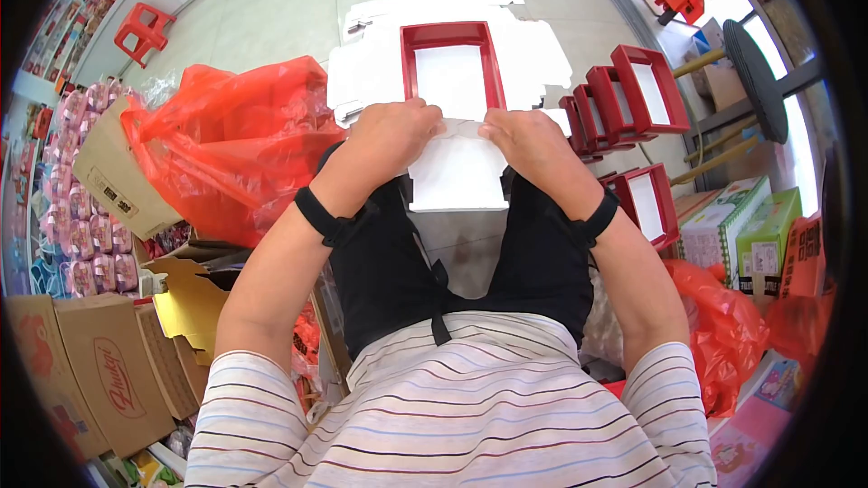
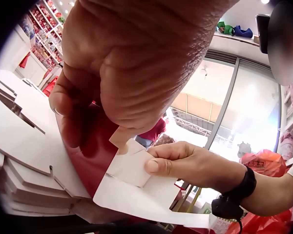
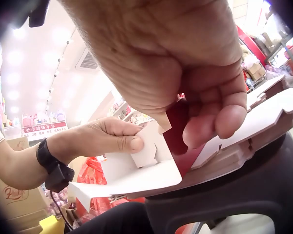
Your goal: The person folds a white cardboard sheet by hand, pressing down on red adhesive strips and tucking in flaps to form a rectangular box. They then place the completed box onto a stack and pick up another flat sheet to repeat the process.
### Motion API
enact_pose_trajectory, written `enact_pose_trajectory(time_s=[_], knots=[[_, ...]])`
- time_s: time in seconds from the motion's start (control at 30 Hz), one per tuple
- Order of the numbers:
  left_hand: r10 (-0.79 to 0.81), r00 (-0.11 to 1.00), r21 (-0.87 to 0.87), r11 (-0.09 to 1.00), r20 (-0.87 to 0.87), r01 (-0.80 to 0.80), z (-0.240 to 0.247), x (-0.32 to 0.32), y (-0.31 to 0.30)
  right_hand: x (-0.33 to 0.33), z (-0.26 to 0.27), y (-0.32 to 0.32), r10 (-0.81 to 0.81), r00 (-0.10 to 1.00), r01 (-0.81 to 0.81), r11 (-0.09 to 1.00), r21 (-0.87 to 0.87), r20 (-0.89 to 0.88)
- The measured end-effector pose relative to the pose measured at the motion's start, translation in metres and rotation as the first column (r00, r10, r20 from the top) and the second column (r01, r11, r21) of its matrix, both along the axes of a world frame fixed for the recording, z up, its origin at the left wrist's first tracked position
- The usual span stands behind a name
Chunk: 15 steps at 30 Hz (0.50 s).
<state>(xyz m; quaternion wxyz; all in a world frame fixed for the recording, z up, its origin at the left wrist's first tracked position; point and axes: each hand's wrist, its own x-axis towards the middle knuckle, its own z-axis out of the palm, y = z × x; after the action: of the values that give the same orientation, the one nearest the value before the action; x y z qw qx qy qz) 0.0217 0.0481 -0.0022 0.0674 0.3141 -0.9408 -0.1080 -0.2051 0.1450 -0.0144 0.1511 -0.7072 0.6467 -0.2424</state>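
Pinching box flap [image 1: 457,176]: left hand [image 1: 384,140], right hand [image 1: 533,149].

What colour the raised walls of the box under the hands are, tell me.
Red, with white inside them; the head view shows the box best.

Location type: retail shop. Indicators:

- Shelves [image 1: 56,41] of packaged goods run along the wall at 10 o'clock.
- Pink packets [image 1: 77,217] are stacked at 9 o'clock.
- Printed cartons [image 1: 99,380] stand at 8 o'clock.
- Boxed goods [image 1: 750,235] stand at 3 o'clock.
- The glazed shopfront [image 2: 234,112] faces outdoors.
- Ceiling spotlights [image 3: 17,56] run in rows overhead.
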Motion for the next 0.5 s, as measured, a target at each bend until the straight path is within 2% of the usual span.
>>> enact_pose_trajectory(time_s=[0.13,0.23,0.27,0.37,0.47,0.5], knots=[[0.002,1.000,-0.062,0.998,0.014,-0.001,-0.010,-0.005,-0.002,0.001,0.000,-0.001,-0.010,1.000,0.010,1.000,0.029,0.026],[0.051,0.988,0.037,0.998,-0.148,-0.046,-0.008,-0.007,0.005,0.000,0.001,-0.002,-0.012,1.000,0.011,0.999,0.039,0.024],[0.034,0.993,0.037,0.999,-0.111,-0.030,-0.008,-0.007,0.006,-0.001,0.001,-0.002,-0.013,1.000,0.012,0.999,0.046,0.024],[0.006,0.999,0.037,0.999,-0.033,-0.005,-0.004,-0.006,0.006,-0.007,-0.003,-0.006,0.015,0.982,-0.031,0.996,0.082,0.186],[0.023,0.999,0.050,0.999,-0.028,-0.021,-0.002,-0.006,0.004,-0.012,0.021,0.000,-0.069,0.878,-0.068,0.961,0.267,0.473],[0.025,0.999,0.057,0.998,-0.035,-0.023,-0.004,-0.006,0.003,-0.019,0.019,-0.001,-0.026,0.875,-0.113,0.960,0.256,0.483]])
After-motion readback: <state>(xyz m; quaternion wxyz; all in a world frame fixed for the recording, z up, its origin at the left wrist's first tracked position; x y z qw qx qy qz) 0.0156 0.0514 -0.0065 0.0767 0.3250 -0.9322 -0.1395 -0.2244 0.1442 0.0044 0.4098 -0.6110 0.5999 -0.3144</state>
